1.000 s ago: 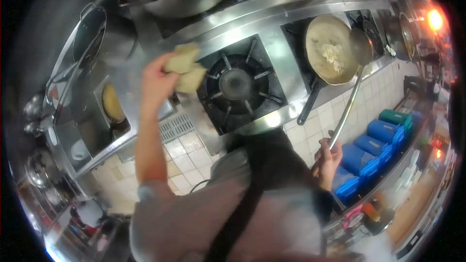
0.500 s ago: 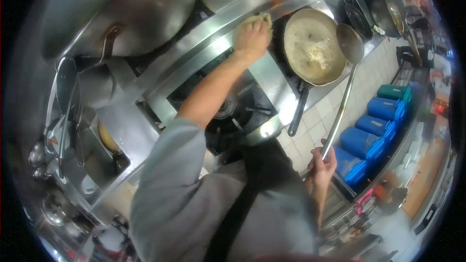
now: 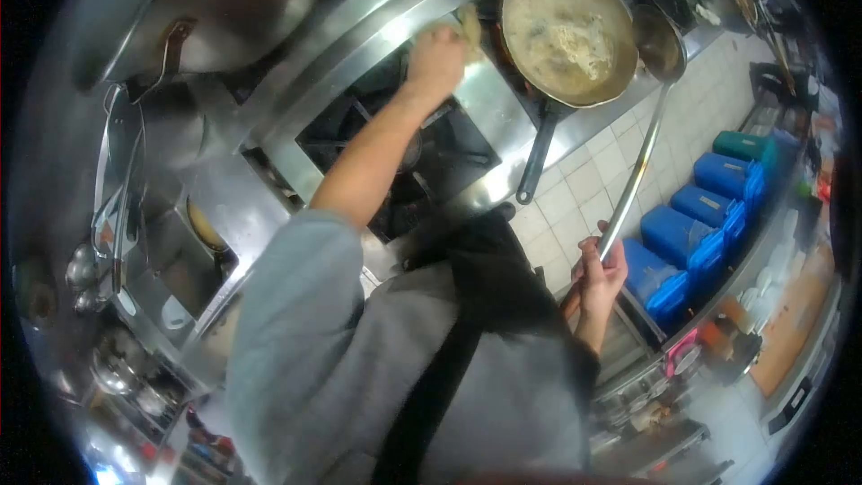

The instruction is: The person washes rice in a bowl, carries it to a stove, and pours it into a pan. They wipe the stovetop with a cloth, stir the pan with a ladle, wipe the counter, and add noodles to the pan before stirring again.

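My left hand [image 3: 437,59] reaches out over the steel stove top, its fingers curled down around a pale cloth [image 3: 470,27]. Part of the cloth sticks out past the fingers, against the metal strip beside a burner. In my right hand [image 3: 599,274], low on the right, is the long handle of a steel ladle [image 3: 662,43]. The ladle's bowl is up at the right rim of a frying pan [image 3: 549,49]. Pale liquid with a whitish, lumpy patch fills the pan, and its dark handle points toward me.
A burner grate [image 3: 422,157] lies under my left forearm. At the upper left stands a large steel pot [image 3: 224,9]. Blue bins [image 3: 681,235] line the right side beyond the tiled floor [image 3: 588,171]. Steel containers and ladles crowd the left edge.
The view has tilted, so the stove sits higher in it. My left hand has drawn back a little toward me along the metal with the cloth. The ladle stays beside the pan.
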Available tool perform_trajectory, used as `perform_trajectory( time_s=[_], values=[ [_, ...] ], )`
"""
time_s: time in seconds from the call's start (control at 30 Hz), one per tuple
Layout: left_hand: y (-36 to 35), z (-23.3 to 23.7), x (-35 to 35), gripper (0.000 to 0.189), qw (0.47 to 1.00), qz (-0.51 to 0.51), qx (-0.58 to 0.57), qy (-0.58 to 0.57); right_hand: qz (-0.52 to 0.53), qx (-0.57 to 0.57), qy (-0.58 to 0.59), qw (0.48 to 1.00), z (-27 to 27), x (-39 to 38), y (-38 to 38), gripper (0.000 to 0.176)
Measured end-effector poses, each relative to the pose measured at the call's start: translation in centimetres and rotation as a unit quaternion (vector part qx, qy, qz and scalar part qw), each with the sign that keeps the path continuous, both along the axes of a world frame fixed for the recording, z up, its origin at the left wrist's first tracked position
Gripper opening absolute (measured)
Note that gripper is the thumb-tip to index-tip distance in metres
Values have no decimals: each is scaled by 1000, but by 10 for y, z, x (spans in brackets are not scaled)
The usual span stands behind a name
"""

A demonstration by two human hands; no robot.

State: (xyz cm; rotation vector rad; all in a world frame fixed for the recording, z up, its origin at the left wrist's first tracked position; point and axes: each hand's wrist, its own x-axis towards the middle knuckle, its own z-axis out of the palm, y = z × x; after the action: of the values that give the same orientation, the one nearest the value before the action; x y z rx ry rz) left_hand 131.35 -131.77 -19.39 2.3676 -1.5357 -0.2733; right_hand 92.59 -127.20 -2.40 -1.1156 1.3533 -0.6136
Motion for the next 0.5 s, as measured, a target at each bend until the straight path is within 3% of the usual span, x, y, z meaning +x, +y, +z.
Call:
perform_trajectory(
  time_s=[0.03, 0.17, 0.3, 0.4, 0.43, 0.5],
  values=[
    [7, 2, -18, 22, 999, -23, -26, -42, 1, 1, -3, 1000, 0, -4, -1, 40],
    [31, 17, -86, 36, 990, -80, 111, 26, 16, -7, 1, 1000, -3, -14, -2, 39],
    [49, 19, -151, 41, 983, -120, 124, 63, 25, -11, -6, 1000, 0, -18, -8, 41],
    [70, -2, -207, 38, 979, -21, 61, 195, 63, -15, 17, 998, 11, -34, -7, 41],
    [79, 5, -214, 37, 945, 6, -29, 325, 74, -22, 21, 997, 10, -35, -8, 42],
    [91, 29, -219, 34, 947, 47, 104, 300, 69, -23, 32, 997, 8, -39, -5, 45]
  ],
)
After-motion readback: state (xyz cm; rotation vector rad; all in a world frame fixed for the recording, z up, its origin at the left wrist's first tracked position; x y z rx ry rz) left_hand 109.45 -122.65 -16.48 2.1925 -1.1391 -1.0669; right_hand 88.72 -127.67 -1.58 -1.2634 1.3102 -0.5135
